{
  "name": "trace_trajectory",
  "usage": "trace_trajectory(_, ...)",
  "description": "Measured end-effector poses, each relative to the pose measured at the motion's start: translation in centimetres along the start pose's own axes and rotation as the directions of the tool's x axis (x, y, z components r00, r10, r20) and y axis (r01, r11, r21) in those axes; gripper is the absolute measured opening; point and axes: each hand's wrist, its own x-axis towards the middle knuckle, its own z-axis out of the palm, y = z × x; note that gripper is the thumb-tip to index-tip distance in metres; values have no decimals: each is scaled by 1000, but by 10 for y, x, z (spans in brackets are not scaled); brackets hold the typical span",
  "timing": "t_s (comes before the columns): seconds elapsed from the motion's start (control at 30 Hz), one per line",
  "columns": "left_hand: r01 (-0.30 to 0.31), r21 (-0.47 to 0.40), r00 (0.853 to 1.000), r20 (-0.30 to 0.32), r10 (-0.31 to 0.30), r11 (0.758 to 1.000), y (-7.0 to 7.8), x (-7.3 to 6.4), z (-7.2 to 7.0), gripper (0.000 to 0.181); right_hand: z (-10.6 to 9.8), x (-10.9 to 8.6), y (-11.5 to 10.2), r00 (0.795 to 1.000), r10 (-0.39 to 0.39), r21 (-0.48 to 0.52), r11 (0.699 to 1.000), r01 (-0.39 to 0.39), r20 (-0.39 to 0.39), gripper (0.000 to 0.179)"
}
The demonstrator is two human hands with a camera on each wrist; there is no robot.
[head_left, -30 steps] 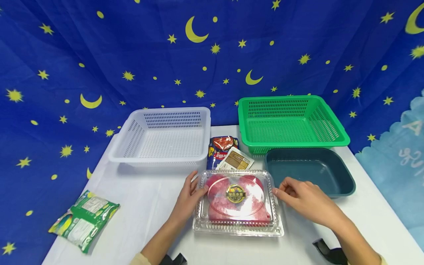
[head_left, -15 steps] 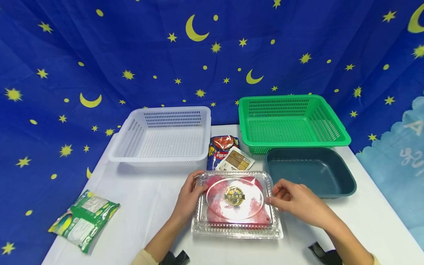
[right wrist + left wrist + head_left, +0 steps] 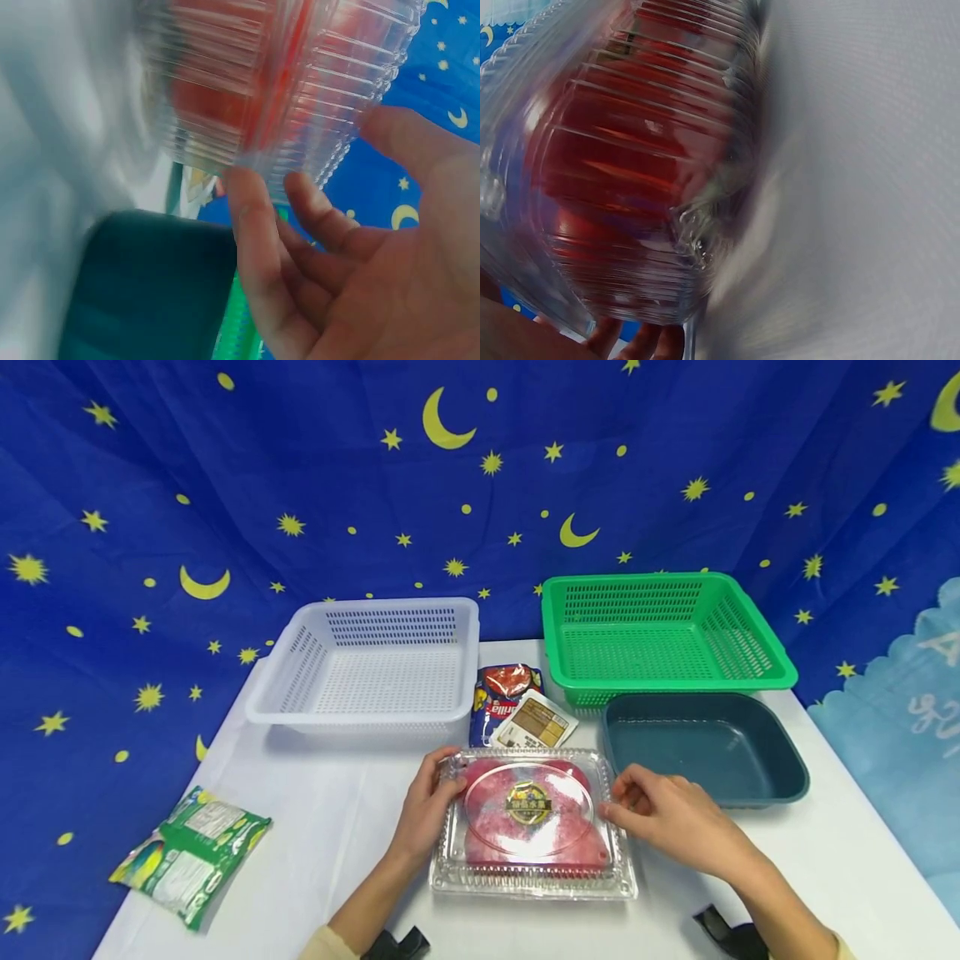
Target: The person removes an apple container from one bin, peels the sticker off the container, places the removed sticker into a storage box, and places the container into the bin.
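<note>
The clear box [image 3: 534,883] lies between the fingers [image 3: 255,232] of 2 hands [image 3: 423,814].

A clear plastic box [image 3: 712,259] with red contents [image 3: 641,142], seen close from the side.

The box's ribbed wall fills much of the left half, slanting across the view, with pale glare along its ridges. At lower left is the left hand [image 3: 532,335], its fingers [image 3: 669,343] against the bottom end of the box, partly cut off by the frame. To the right spreads the desk [image 3: 870,165] under white cloth, partly blurred. Blue cloth [image 3: 497,39] with a yellow crescent shows at upper left.
</note>
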Motion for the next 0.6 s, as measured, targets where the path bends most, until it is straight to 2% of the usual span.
trace_trajectory(0.1,-2,12,1000,3,2,1000,0,0,1,43,-3,2,-5,998,-7,-69,998,3,-56,35)
trace_trajectory(0.2,1,28,1000,3,-2,1000,2,0,1,44,-4,7,-10,993,-36,-97,995,25,-112,33)
trace_trajectory(0.37,18,68,1000,9,-19,998,6,0,-2,46,-5,15,-20,969,-166,-146,979,141,-181,27)
trace_trajectory(0.47,19,97,1000,16,-21,995,6,0,-4,47,-2,21,-27,951,-251,-160,962,223,-182,26)
trace_trajectory(0.6,7,102,1000,27,-10,995,5,0,-5,47,2,29,-36,929,-343,-140,935,325,-137,25)
